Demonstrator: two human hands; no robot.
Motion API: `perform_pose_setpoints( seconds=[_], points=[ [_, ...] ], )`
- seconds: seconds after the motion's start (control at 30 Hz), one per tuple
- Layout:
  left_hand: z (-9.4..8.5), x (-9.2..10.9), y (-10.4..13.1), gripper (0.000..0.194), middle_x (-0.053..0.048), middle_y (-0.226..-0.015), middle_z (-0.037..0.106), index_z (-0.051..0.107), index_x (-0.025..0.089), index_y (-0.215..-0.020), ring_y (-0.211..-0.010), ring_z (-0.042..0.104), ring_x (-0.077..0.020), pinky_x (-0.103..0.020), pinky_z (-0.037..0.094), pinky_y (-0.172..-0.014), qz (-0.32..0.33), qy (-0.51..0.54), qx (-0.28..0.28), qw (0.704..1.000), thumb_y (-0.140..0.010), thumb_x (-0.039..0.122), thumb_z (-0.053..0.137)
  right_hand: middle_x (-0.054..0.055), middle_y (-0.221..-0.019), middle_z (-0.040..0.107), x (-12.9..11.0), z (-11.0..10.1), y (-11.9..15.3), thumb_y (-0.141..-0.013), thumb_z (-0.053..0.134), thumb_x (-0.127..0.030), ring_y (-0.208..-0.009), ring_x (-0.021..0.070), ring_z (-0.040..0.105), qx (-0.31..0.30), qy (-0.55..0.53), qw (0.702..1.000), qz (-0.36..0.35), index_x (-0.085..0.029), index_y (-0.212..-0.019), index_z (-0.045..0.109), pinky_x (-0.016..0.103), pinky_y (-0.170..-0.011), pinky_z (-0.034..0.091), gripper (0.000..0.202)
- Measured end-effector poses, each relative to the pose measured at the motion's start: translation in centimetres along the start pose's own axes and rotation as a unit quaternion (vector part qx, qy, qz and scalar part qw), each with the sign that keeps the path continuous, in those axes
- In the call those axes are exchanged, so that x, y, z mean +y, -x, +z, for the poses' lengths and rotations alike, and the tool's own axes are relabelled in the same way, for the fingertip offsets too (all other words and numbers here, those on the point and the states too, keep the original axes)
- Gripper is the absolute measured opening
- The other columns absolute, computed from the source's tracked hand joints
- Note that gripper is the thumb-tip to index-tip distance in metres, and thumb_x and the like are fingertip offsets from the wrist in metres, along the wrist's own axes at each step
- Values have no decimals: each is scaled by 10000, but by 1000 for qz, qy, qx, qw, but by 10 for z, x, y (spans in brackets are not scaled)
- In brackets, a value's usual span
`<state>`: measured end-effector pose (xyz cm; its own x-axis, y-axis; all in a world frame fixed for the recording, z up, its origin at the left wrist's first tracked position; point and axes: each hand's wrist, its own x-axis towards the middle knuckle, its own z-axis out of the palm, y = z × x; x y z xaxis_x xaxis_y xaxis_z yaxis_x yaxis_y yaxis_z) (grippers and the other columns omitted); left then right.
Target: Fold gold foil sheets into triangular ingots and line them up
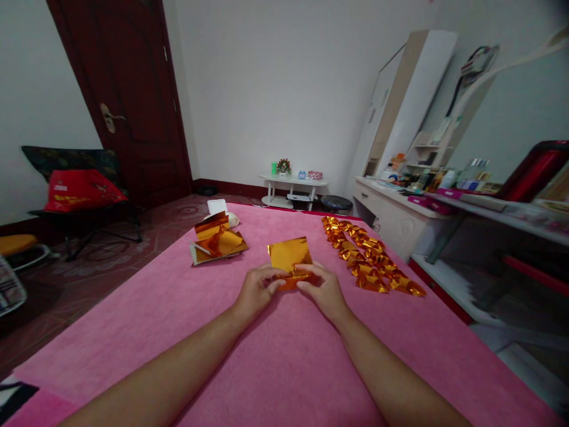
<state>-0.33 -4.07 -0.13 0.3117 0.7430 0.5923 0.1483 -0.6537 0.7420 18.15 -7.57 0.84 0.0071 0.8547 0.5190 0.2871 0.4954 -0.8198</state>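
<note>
A sheet of shiny gold foil paper is between my hands, its far part standing up and its near edge curled over. My left hand pinches the left end of the curled edge with thumb and fingers. At the right end, my right hand grips the same edge in a like pinch. Further left lies a loose stack of gold foil sheets, some bent upward. To the right, several folded and twisted gold foil pieces are laid out in rows.
The pink cloth covers the surface under my hands. A small white item sits behind the stack. Beyond stand a low white table, a dresser on the right, and a chair with a red bag on the left.
</note>
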Motion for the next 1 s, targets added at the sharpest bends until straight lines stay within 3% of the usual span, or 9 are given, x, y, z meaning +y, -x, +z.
perform_pose_setpoints(
  seconds=[0.1,0.3,0.5,0.7,0.83,1.0],
  points=[
    [0,0,1,198,-67,-905,692,696,201,-963,-813,623,-172,-274,483,-740,33,-24,-33,999,-792,246,608,38,-978,657,3,1,1,-638,677,-128,-894,200,606,7,8,1000,13,-230,-1001,685,321,-792,477,376],
    [-4,-3,0,307,-73,-963,677,645,195,-1089,-851,611,-173,-282,472,-770,26,-71,17,997,-784,194,606,45,-933,675,3,1,2,-656,698,-178,-870,202,617,45,-14,999,6,-210,-903,706,336,-801,480,249],
    [-3,0,0,235,-62,-861,669,691,218,-1004,-775,595,-164,-259,458,-700,29,-42,-17,999,-797,199,581,36,-930,696,-4,0,4,-716,680,-287,-867,200,620,27,-78,994,68,-218,-906,713,328,-814,465,205],
    [-1,-1,-1,201,-57,-811,665,712,194,-940,-707,575,-150,-246,438,-644,-14,21,25,999,-773,228,605,25,-851,707,3,0,4,-708,693,-320,-798,178,629,97,-222,961,131,-206,-869,714,299,-769,475,198],
    [-3,3,-4,171,-58,-801,666,722,166,-861,-718,583,-151,-243,444,-650,-63,64,65,994,-720,170,626,46,-954,694,-1,0,6,-684,718,-318,-842,190,634,42,-232,962,139,-201,-971,679,316,-794,478,313],
    [-3,7,-5,148,-62,-779,661,727,154,-825,-723,590,-156,-248,453,-658,-74,83,76,991,-711,170,634,50,-1009,681,-6,2,6,-661,730,-283,-903,196,627,1,-216,967,133,-201,-991,660,319,-813,479,347]
  ],
)
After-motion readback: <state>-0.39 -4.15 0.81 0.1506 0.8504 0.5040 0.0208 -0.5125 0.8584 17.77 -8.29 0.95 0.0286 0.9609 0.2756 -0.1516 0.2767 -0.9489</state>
